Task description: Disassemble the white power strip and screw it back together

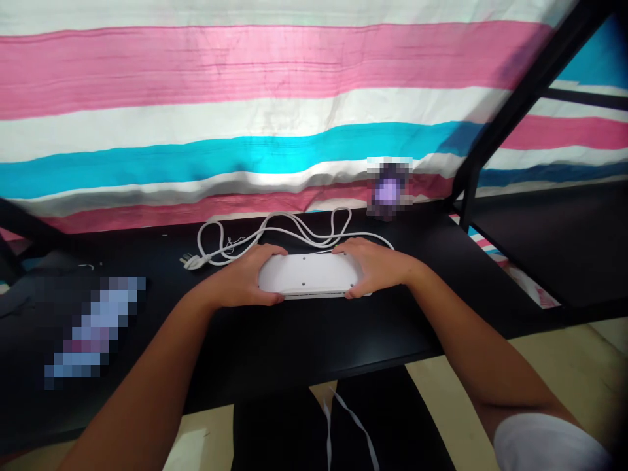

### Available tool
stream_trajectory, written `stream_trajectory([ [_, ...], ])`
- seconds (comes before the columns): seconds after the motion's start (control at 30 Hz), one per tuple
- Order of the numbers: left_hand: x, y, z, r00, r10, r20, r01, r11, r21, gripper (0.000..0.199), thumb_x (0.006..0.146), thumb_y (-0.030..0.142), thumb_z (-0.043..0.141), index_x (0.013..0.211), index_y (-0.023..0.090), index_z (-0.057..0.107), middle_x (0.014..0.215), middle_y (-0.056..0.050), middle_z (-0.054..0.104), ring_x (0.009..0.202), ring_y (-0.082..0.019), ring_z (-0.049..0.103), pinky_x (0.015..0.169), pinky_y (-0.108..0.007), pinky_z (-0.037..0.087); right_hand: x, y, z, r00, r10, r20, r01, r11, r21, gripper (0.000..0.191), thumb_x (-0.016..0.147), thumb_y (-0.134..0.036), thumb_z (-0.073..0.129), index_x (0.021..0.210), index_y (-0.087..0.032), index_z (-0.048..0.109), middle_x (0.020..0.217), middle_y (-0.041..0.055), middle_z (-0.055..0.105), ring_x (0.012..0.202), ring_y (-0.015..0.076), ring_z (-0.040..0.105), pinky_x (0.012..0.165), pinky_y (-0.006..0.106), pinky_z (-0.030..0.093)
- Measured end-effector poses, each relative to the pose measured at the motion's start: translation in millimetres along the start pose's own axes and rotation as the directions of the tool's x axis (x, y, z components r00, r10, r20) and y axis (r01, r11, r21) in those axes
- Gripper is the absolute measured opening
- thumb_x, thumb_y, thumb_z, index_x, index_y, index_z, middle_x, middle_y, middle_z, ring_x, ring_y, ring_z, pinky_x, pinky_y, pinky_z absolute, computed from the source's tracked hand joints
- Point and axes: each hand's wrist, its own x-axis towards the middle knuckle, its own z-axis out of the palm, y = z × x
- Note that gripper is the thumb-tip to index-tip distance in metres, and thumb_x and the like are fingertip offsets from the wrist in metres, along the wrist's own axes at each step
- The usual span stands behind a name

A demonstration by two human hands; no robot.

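Note:
A white power strip (314,273) lies lengthwise between my hands over the black desk, its plain face with several small screw holes turned up. My left hand (250,275) grips its left end, thumb along the near edge and fingers at the far side. Around the right end my right hand (375,267) is closed in the same way. Behind the strip, a white cord (289,226) runs in loose loops across the desk. Its plug (195,261) rests beyond my left wrist with the metal pins pointing left. Whether the strip touches the desk I cannot tell.
The black desk (304,347) ends at a front edge close to my lap. A blurred-out flat item (98,327) lies at the left, and another blurred item (389,190) stands at the back right. Striped sheeting (245,65) hangs behind; a black frame bar (520,98) slants up at the right.

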Motion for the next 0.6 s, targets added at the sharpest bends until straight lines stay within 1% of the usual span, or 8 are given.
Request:
stream_trajectory([
  [0.13,1,5,3.9,0.999,0.030,-0.022,-0.030,0.999,0.026,0.086,0.068,0.049,0.085,0.143,0.029,0.048,0.141,-0.010,0.053,0.130,-0.035,0.055,0.112,-0.048,0.047,4,-6,9,0.997,-0.066,-0.031,0.065,0.997,-0.042,0.085,0.063,-0.046,0.087,0.138,-0.019,0.056,0.129,0.0143,0.062,0.124,0.0364,0.056,0.109,0.053,0.047],
  [0.33,3,12,10.3,0.997,0.070,-0.042,-0.068,0.996,0.058,0.086,0.065,0.045,0.085,0.142,0.027,0.048,0.137,-0.010,0.054,0.129,-0.034,0.055,0.113,-0.048,0.046,11,-17,23,0.986,-0.124,-0.107,0.114,0.989,-0.093,0.083,0.064,-0.048,0.086,0.135,-0.019,0.056,0.130,0.0161,0.062,0.122,0.0371,0.055,0.107,0.054,0.047],
  [0.6,3,17,12.2,0.999,0.039,-0.035,-0.037,0.998,0.056,0.089,0.063,0.046,0.084,0.142,0.024,0.049,0.138,-0.012,0.055,0.130,-0.036,0.055,0.113,-0.048,0.047,14,-10,22,0.987,-0.128,-0.097,0.122,0.991,-0.059,0.085,0.061,-0.053,0.088,0.133,-0.019,0.058,0.130,0.0155,0.062,0.122,0.0359,0.057,0.105,0.053,0.049],
])
